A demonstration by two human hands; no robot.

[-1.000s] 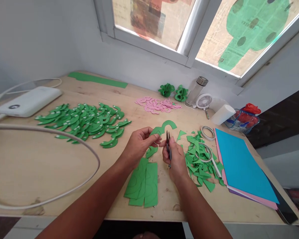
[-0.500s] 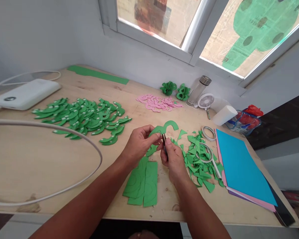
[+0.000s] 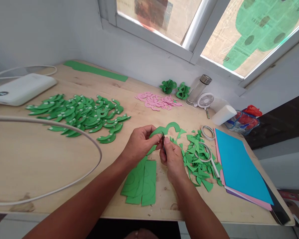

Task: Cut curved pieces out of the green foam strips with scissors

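Observation:
Between thumb and fingers, my left hand pinches a curved green paper cutout with a wavy, S-like outline. My right hand is closed around small dark scissors, whose blades meet the cutout's inner edge beside my left thumb. Most of the scissors' handle is hidden by my fingers. Below my hands lie green paper strips with curved lines drawn on them. Green offcuts are heaped to the right, under a magnifying glass.
On the left are a pile of green curved pieces, a white power bank and a looping white cable. Pink cutouts lie at the back. A tape roll and blue paper sheets are on the right.
The scissor blades, slightly apart before, now look closer together at the paper. The cutout's free end has tipped a little right and down. Both hands keep their hold.

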